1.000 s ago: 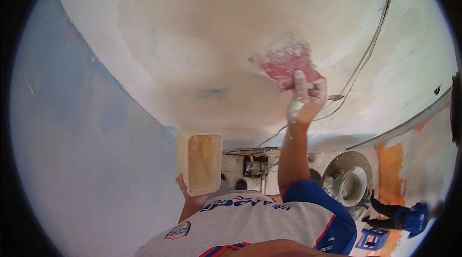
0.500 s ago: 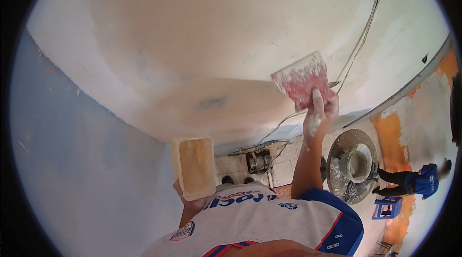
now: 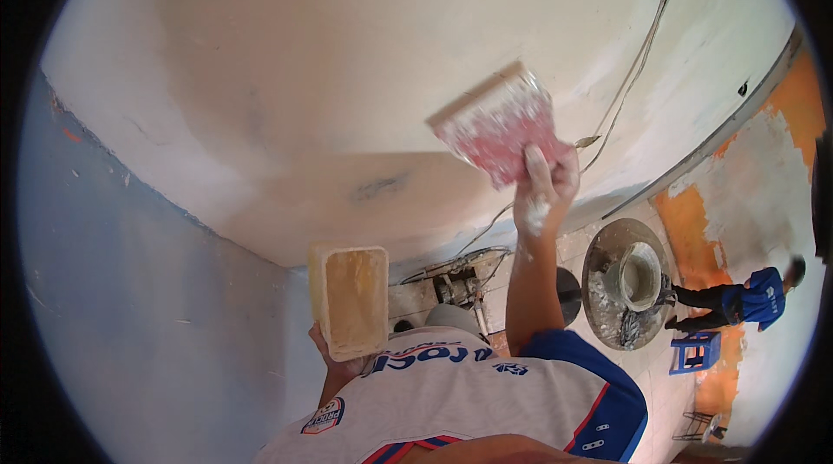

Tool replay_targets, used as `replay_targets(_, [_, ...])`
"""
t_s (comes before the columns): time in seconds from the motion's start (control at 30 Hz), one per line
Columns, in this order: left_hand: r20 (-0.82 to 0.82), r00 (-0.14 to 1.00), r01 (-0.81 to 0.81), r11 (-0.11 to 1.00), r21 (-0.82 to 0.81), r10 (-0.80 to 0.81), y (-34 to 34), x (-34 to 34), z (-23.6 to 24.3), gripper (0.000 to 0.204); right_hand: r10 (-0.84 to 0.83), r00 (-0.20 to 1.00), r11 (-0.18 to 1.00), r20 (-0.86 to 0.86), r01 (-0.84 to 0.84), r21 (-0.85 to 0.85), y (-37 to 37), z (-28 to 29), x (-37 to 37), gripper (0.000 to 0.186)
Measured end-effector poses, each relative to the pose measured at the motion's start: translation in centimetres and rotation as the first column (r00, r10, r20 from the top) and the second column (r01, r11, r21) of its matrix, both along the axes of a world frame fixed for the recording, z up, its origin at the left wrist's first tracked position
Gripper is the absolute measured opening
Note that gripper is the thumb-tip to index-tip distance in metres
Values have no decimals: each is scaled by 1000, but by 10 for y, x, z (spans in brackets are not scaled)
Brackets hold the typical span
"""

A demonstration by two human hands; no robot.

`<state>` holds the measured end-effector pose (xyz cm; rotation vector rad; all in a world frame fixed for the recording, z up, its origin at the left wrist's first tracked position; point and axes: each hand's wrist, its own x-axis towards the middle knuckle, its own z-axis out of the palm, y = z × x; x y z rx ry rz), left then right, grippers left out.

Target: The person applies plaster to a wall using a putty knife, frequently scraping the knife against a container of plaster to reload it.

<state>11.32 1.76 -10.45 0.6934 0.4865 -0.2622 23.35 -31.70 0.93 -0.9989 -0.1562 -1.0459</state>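
Observation:
My right hand (image 3: 547,182) is raised in front of the pale wall (image 3: 347,73), closed round the grip end of a wide putty knife (image 3: 503,130). The knife is red and smeared with white filler, its broad blade pointing up and left at the wall. Whether the blade edge touches the wall I cannot tell. White smears mark my wrist. Low on the left, my left hand (image 3: 331,351) holds a rectangular yellowish plastic tub (image 3: 323,290) from its side and underneath. The tub's open top faces me, and a tan layer shows inside.
A bluish wall (image 3: 156,247) meets the pale one at my left. Cables (image 3: 646,52) hang across the wall on the right. Down on the right, a bucket (image 3: 640,277) stands on a messy round board (image 3: 603,290). Beyond are a person in blue (image 3: 755,295) and a blue stool (image 3: 694,353).
My right hand has moved the putty knife left and slightly up across the wall. The left hand keeps the tub in nearly the same place.

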Motion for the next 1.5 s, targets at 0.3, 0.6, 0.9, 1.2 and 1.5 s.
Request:
replay_targets(0.3, [299, 674, -284, 137, 949, -675, 45, 1, -55, 71, -130, 991, 991, -42, 128, -43, -12, 13, -8, 13])
replay_targets(0.6, [507, 773, -307, 473, 826, -383, 86, -8, -185, 61, -91, 993, 996, -69, 90, -22, -37, 15, -19, 15])
replay_targets(0.9, [279, 915, 204, 931, 302, -291, 52, 6, -113, 61, -105, 983, 993, -150, 96, -66, -54, 25, -13, 8])
replay_targets(1.2, [279, 877, 283, 888, 361, -392, 43, 14, -118, 60, -51, 986, 995, -158, 36, -94, -49, 42, -8, 15])
replay_targets(1.5, [298, 844, 304, 856, 418, -445, 40, 32, -127, 62, 66, 994, 990, -87, -77, -120, -28, 67, -2, 15])
